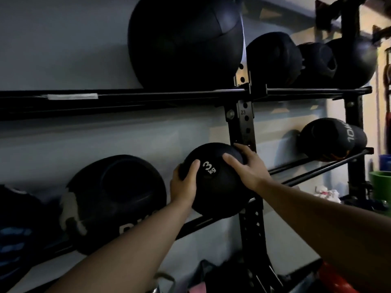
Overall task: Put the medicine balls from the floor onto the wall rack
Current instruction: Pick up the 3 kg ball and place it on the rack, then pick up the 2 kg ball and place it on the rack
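A small black medicine ball (213, 187) marked "3 kg" sits on the lower rail of the black wall rack (148, 96), just left of the rack's upright post (245, 127). My left hand (185, 185) grips its left side with the thumb across the front. My right hand (247, 166) lies over its upper right side, fingers spread toward the post. A bigger worn black ball (114, 201) rests on the same rail to the left, close to the small one.
A large black ball (186, 41) and several smaller ones (275, 58) fill the upper shelf. A "10 kg" ball (330, 138) lies on the lower right rail. Green and blue bins (380, 182) stand at the far right; bags and a red object (334, 278) sit below.
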`<state>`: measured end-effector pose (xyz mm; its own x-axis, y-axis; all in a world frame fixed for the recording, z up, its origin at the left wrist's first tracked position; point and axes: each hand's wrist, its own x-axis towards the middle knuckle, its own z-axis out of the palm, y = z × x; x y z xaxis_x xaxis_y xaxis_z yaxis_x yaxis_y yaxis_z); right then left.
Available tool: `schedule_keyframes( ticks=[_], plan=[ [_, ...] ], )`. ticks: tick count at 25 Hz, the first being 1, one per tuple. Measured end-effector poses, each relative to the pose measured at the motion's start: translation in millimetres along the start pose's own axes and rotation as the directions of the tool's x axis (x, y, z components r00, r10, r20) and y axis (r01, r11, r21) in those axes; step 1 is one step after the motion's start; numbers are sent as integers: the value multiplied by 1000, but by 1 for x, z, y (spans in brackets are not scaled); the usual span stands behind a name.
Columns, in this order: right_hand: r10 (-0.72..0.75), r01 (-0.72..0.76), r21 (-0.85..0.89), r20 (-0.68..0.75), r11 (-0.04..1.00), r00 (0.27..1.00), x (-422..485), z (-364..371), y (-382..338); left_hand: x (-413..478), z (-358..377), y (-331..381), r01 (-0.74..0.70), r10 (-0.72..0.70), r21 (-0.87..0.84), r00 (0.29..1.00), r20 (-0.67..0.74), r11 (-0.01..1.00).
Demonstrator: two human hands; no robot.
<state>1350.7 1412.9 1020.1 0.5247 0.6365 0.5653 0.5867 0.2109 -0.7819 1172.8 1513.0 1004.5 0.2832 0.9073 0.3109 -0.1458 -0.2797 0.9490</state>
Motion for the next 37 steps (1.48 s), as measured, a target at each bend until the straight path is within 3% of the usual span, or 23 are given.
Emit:
schedule_keyframes(
  ticks=[3, 6, 11, 17, 23, 26, 28, 33, 37],
  plan=[
    [45, -41, -31, 111, 999, 993, 50, 33, 30, 48, 8, -34, 19, -8, 114, 996, -94, 993],
    [-17, 79, -223, 268, 972, 963, 76, 69, 57, 71, 6, -62, -54, 89, 369, 993, -78, 928],
    [-165, 207, -176, 227, 962, 960, 100, 78, 83, 68, 25, -54, -161, 241, 625, 969, -45, 764],
    [-164, 205, -79, 356, 976, 920, 105, 55, 108, 54, 47, -44, -105, 194, 724, 980, -40, 682],
    [-145, 288, -229, 492, 930, 859, 98, 21, 101, 24, 46, -21, -12, 86, 763, 995, -57, 646],
    [-108, 271, -299, 466, 915, 878, 92, -5, 108, 0, 45, -19, -23, 103, 880, 994, -29, 474],
    [-67, 247, -390, 420, 887, 905, 78, -24, 112, -17, 47, -18, -153, 227, 915, 971, 69, 374],
    [2, 164, -652, 247, 741, 969, 23, -68, 82, -33, 61, -4, -427, 350, 823, 887, 301, 375],
    [57, 17, -768, 70, 640, 996, -72, -107, 45, -70, 40, -13, -538, 304, 740, 842, 446, 405]
  ],
)
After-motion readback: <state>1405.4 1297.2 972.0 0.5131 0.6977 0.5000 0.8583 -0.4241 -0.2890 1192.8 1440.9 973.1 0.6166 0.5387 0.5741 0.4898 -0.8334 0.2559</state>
